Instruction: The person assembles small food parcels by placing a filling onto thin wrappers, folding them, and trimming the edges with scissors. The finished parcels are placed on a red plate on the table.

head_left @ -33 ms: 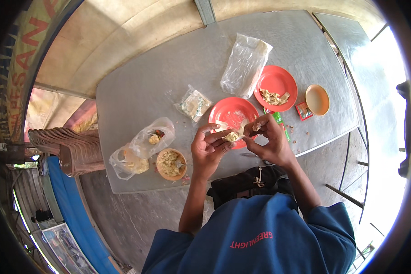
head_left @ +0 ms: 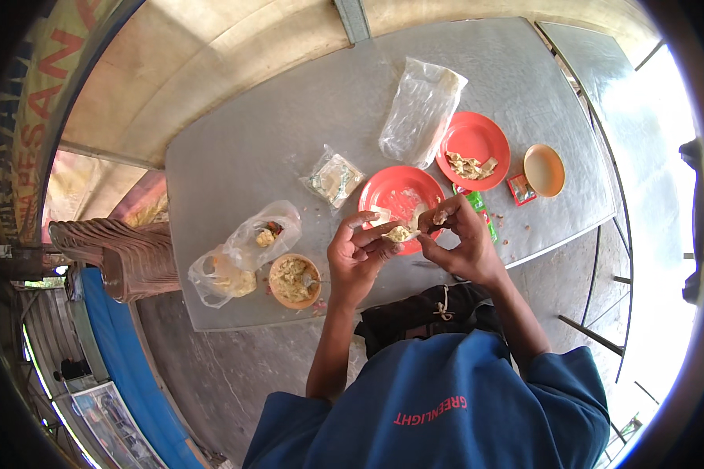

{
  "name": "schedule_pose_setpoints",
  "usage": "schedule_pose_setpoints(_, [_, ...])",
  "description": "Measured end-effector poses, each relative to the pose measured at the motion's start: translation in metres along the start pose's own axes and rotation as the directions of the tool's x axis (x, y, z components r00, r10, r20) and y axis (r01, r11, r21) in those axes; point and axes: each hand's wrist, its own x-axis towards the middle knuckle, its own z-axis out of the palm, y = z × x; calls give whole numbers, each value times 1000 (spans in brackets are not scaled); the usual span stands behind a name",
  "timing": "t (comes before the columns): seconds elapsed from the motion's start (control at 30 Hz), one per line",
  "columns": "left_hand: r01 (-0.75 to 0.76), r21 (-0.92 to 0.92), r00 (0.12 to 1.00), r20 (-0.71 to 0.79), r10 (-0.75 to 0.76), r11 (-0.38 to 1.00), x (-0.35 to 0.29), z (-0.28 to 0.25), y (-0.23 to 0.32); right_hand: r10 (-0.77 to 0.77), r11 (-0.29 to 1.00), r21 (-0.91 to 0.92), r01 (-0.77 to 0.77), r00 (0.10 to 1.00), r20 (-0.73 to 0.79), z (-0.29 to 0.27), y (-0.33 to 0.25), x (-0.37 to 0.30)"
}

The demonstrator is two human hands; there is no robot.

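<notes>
- A pale dough wrapper with filling (head_left: 400,232) is pinched between both hands just right of the frame's centre, over the near edge of a red plate (head_left: 391,190).
- The left hand (head_left: 357,254) is closed on the wrapper from the left, fingers curled under it.
- The right hand (head_left: 460,238) is clamped on the wrapper's right edge with its fingertips.
- A brown bowl of filling (head_left: 293,281) is seen at lower left on the grey bench (head_left: 250,141), beside two plastic bags (head_left: 238,254).
- A second red plate (head_left: 474,148), an orange bowl (head_left: 544,170) and a clear bag (head_left: 418,109) are set at upper right.
</notes>
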Motion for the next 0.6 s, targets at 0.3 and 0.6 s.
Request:
schedule_pose_setpoints(0.3, [-71, 134, 997, 50, 65, 988, -24, -33, 24, -57, 998, -36, 56, 998, -32, 49, -9, -6])
schedule_pose_setpoints(0.6, [-38, 150, 999, -17, 41, 988, -51, -105, 64, 8, 995, 104, 6, 992, -128, 133, -34, -14])
